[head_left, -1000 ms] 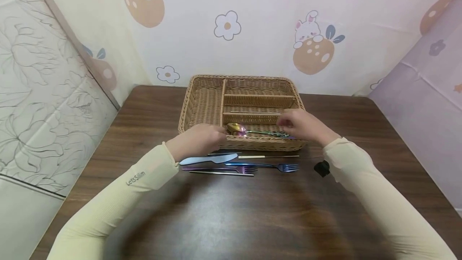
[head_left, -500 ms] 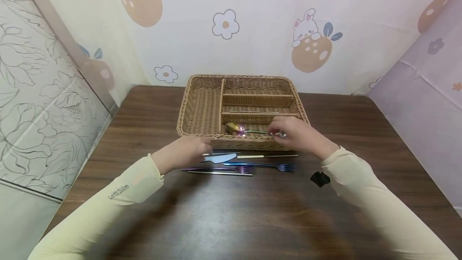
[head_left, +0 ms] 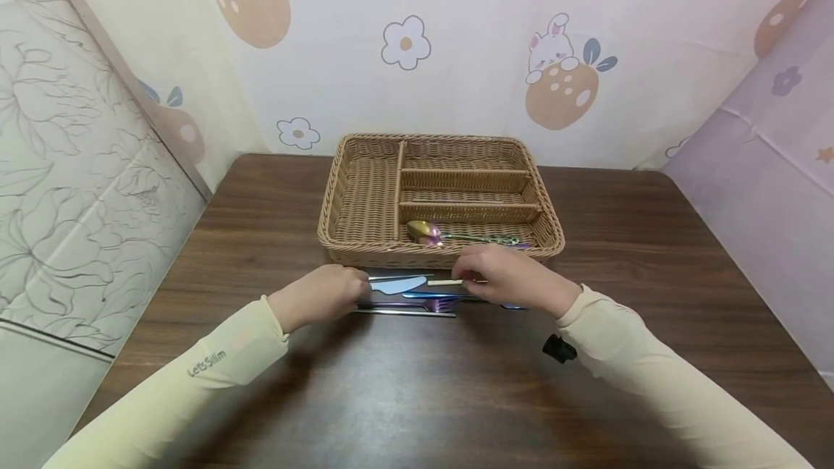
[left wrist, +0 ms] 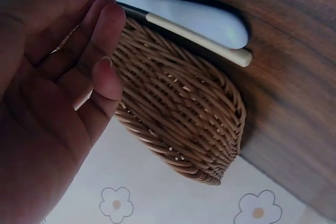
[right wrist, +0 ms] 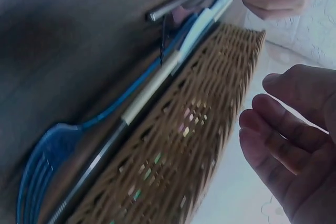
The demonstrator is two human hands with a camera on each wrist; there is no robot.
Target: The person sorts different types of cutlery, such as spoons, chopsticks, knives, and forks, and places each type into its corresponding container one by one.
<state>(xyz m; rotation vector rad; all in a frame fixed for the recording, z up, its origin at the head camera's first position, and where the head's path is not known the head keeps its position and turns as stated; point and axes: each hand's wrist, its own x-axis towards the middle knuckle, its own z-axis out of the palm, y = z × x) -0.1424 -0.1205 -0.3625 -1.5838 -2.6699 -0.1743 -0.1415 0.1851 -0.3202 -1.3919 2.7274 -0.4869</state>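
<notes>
Over the row of cutlery, my left hand (head_left: 319, 297) hovers with relaxed fingers (left wrist: 107, 30) and nothing in them. It is near the handle end of a pale blue knife (head_left: 400, 285) and a cream-handled stick (left wrist: 191, 38), likely a chopstick. My right hand (head_left: 511, 275), loosely bent and holding nothing, is above another cream-handled chopstick (right wrist: 149, 90) and a blue fork (right wrist: 58, 142). Between the hands lie a purple fork (head_left: 441, 304) and a thin silver stick (head_left: 407, 313). Spoons (head_left: 425, 231) with gold and purple bowls rest in the front right compartment of the wicker basket (head_left: 365, 244).
The divided wicker basket stands at the back of the brown wooden table (head_left: 417, 389), before a patterned wall cloth (head_left: 456, 78). A small black object (head_left: 559, 348) is by the right sleeve.
My right hand has left the spoon handles in the basket and come toward me, over the cutlery. My left hand has moved left and down, away from the basket's front edge.
</notes>
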